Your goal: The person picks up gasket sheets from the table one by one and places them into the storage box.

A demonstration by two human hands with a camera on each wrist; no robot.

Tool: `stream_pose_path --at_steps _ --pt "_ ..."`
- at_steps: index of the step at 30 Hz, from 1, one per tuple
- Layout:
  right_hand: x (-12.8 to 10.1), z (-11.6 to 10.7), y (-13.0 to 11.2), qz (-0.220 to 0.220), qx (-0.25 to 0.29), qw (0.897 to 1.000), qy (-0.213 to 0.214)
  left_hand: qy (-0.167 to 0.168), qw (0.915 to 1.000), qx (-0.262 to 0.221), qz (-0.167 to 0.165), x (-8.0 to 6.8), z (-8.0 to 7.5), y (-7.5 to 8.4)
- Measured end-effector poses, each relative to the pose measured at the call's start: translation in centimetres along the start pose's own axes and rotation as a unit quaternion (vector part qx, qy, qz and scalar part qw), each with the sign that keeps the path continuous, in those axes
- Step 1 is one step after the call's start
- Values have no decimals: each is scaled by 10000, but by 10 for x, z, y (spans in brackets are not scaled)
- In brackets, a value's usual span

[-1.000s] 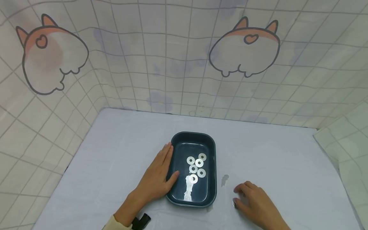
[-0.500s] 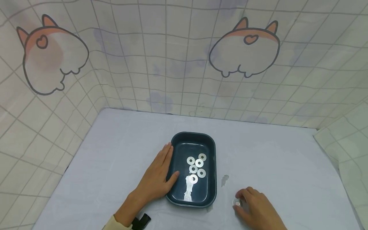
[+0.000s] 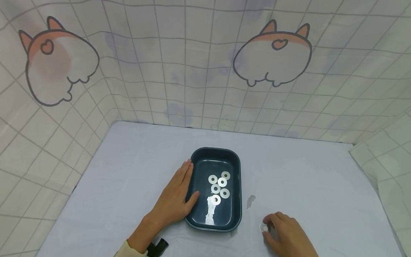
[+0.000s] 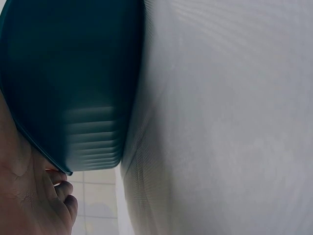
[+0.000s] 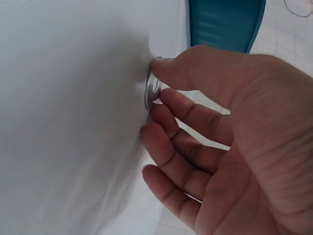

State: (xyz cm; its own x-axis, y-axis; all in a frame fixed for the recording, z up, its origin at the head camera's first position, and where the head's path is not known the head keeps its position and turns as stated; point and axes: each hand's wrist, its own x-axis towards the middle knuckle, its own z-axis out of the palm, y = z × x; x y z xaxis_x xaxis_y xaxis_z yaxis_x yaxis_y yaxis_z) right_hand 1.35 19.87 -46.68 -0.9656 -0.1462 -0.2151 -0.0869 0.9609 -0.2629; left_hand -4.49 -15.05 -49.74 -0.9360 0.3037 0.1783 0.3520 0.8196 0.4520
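Six washers (image 3: 219, 187) lie in the dark tray (image 3: 236, 200), which the flat, open left hand (image 3: 174, 198) steadies from its left, while the right hand (image 3: 287, 235) pinches a seventh washer (image 3: 264, 227) off the near-right tablecloth (image 3: 128, 178).

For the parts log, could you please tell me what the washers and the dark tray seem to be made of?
The washers look like bright, polished metal: silvery and reflective. The tray looks like glossy dark teal plastic, going by its smooth moulded rounded corners, though enamelled metal cannot be excluded.
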Motion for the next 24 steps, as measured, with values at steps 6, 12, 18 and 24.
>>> stream_pose_path --at_steps 6,12,18,24 --pt "1 -1 -1 -80 -177 9998 -15 -69 10000 -6 -25 0 0 1" --pt "-2 4 -1 -233 -537 9982 147 -86 10000 36 -15 1 -1 1" --pt "-5 7 -6 -380 -866 9947 405 -46 10000 19 23 0 0 0" --pt "-5 5 -15 -586 -1330 9870 689 -54 10000 68 -33 -1 0 0"
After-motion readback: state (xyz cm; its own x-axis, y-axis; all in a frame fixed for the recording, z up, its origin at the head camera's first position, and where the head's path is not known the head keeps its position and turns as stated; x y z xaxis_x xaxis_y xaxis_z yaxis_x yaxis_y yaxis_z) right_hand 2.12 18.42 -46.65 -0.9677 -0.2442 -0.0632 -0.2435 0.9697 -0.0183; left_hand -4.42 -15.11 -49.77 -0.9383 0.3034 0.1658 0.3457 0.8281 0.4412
